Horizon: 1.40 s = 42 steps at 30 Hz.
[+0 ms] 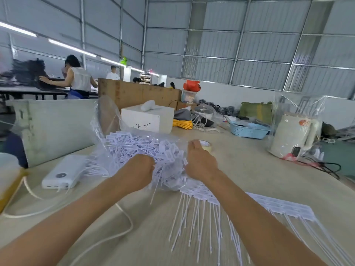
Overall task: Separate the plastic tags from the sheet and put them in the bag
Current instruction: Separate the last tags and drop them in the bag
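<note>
Bag (115, 131) already holds a big heap of loose tags (138, 148); left hand (141, 169), fingers curled, pushes a bunch in at its mouth, right hand (199, 162) pinches the bag's edge open. Sheet (278, 206) of unseparated tags lies on table (259, 169) under the right forearm, so I judge plenty left.

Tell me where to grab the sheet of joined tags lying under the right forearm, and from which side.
Grip the sheet of joined tags along its solid band of flat heads, probably at the free near-right end, coming from the right. The thin tails fan loosely toward the person and would likely bend or slip; the far end runs under the right hand and the clear bag.
</note>
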Motion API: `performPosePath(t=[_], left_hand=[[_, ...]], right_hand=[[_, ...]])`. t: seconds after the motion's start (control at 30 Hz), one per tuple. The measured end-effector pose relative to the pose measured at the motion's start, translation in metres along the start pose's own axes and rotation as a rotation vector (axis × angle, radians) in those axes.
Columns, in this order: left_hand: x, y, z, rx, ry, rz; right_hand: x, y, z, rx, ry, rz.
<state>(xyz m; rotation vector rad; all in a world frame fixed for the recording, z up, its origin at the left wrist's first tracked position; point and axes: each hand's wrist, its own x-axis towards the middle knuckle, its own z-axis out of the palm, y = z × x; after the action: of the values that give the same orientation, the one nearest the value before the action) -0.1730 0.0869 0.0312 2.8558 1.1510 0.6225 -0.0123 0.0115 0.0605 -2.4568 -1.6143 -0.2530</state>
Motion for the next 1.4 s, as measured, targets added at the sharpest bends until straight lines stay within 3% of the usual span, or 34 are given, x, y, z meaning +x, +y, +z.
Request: performPosePath(t=[0.23, 0.47, 0.57, 0.67, 0.93, 1.07, 1.4], left_hand=[[0.044, 0.012, 0.0, 0.046, -0.041, -0.098], [0.059, -0.006, 0.018, 0.253, -0.086, -0.289], [0.061, 0.005, 0.031, 0.334, -0.127, -0.233], [0.064, 0.014, 0.037, 0.421, -0.065, -0.149], [0.074, 0.031, 0.039, 0.123, -0.084, -0.419], [0.072, 0.039, 0.058, 0.309, -0.236, -0.389], [0.116, 0.036, 0.066, 0.509, -0.163, -0.443]], right_hand=[[0.008, 0.001, -0.005, 0.228, 0.132, -0.019], [0.005, 0.006, -0.012, 0.235, 0.125, -0.02], [0.003, 0.007, -0.009, 0.252, 0.125, -0.033], [0.001, 0.005, -0.007, 0.266, 0.131, -0.043], [0.001, 0.007, -0.006, 0.294, 0.119, -0.065], [0.0, 0.004, -0.004, 0.325, 0.137, -0.096], [-0.018, 0.0, -0.001, 0.308, 0.11, -0.211]])
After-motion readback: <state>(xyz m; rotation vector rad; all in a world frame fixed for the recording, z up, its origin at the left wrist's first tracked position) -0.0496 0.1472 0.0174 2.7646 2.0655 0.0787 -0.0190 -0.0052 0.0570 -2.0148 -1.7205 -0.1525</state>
